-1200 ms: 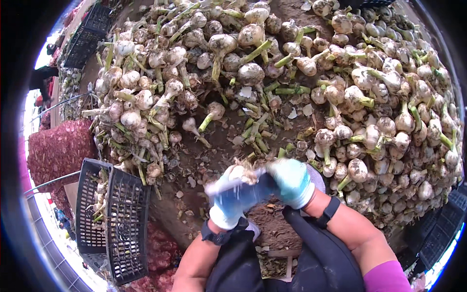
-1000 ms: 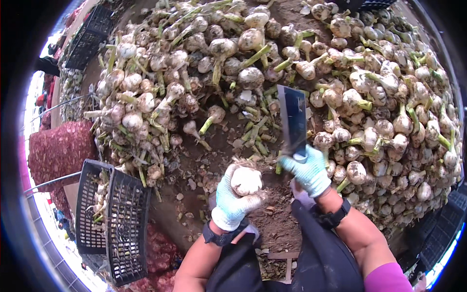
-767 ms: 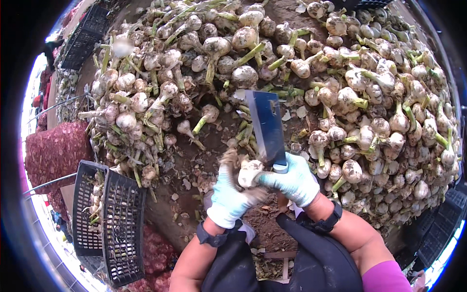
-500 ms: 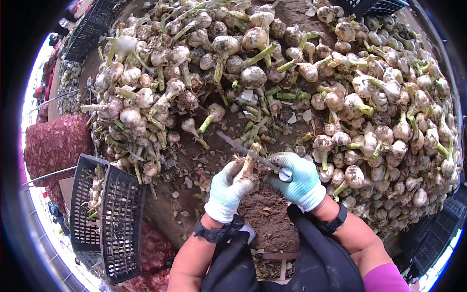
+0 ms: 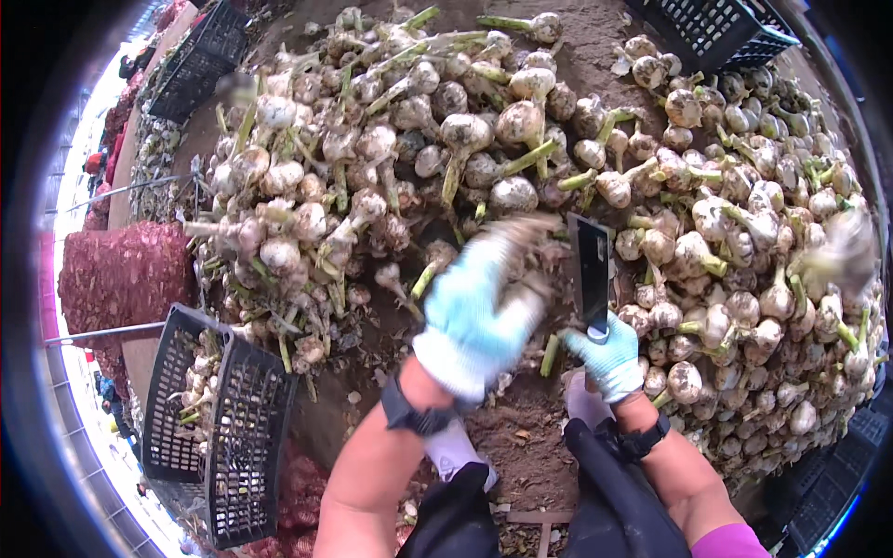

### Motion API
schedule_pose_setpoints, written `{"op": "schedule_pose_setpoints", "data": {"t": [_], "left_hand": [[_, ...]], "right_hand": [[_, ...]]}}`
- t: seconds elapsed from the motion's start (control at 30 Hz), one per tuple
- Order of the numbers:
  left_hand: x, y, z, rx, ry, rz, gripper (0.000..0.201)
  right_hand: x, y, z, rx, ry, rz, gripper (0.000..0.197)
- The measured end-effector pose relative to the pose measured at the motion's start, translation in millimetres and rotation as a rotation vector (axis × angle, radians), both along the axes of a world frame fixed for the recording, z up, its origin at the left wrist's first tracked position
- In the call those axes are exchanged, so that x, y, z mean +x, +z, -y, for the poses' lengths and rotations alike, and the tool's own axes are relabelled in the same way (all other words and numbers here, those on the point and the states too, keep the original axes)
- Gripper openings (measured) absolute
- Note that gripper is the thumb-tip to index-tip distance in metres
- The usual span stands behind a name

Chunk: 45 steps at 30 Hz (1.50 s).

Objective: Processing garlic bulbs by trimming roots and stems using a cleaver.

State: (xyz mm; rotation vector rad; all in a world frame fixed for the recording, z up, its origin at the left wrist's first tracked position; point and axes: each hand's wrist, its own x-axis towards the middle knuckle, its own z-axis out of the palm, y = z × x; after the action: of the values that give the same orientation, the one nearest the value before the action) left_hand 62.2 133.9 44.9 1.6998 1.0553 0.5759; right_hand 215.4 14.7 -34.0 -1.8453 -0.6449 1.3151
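My left hand (image 5: 479, 312), in a dirty white and light-blue glove, reaches forward over the near edge of the garlic heap (image 5: 372, 144). Motion smears its fingers, so I cannot tell whether anything is in them. In my right hand (image 5: 609, 358), gloved alike, is a knife (image 5: 593, 270), its broad blade pointing away from me. A short green garlic stem piece (image 5: 551, 355) shows just left of that hand. To the right spreads a second pile of garlic bulbs (image 5: 744, 307) with short stems. Over its far right side is a blurred, pale, bulb-like shape (image 5: 845, 251).
Black plastic crates stand at the left (image 5: 251, 446), far left (image 5: 200, 60) and top right (image 5: 716, 33). A red mesh sack (image 5: 126, 274) lies beyond the near-left crate. Bare soil (image 5: 512, 437) shows between my legs.
The garlic bulb with its stem has left my left hand, which has swung forward to the heap. My right hand has moved right, turning the knife upright. The blurred shape has appeared at right.
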Motion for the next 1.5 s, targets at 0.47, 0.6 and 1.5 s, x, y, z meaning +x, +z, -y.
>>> {"op": "schedule_pose_setpoints", "data": {"t": [0.47, 0.6, 1.5], "left_hand": [[-55.7, -78.6, 45.7, -0.599, 0.184, 0.220, 0.047], [-48.7, -59.0, 68.4, -0.786, 0.281, 0.409, 0.037], [-52.8, -49.7, 99.5, -0.800, 0.453, 0.641, 0.054]], "right_hand": [[-15.0, 17.9, -10.4, 0.417, 0.559, 0.632, 0.020], [-20.9, 31.1, 0.3, 0.574, 0.746, 0.754, 0.025], [-26.6, 56.3, 2.8, 0.089, 0.409, -0.175, 0.039]]}}
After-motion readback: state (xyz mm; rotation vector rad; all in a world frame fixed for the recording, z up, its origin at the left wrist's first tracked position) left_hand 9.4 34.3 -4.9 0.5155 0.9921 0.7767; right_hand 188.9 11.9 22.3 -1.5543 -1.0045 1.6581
